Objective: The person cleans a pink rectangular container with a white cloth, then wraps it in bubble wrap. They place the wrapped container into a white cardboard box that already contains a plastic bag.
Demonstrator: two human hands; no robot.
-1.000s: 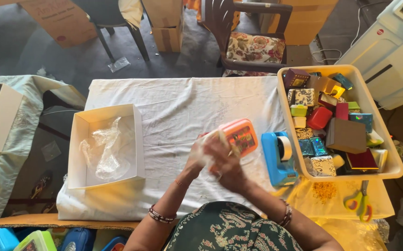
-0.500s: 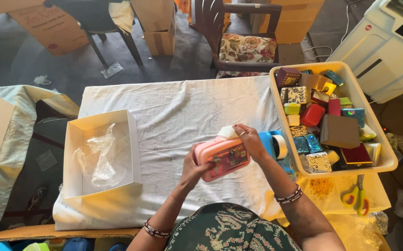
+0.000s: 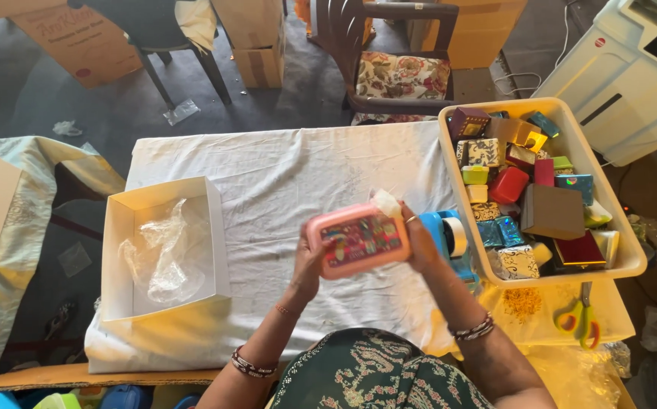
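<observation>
Both hands (image 3: pixel 309 265) raised pink box (image 3: pixel 359 242) nearer camera.

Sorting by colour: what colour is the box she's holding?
Pink box with a multicoloured patterned lid, seen in the head view.

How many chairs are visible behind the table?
2. A dark wooden chair with a floral cushion stands just past the table's far edge; a grey chair stands further left, near cardboard boxes. Others may be out of frame.
</observation>
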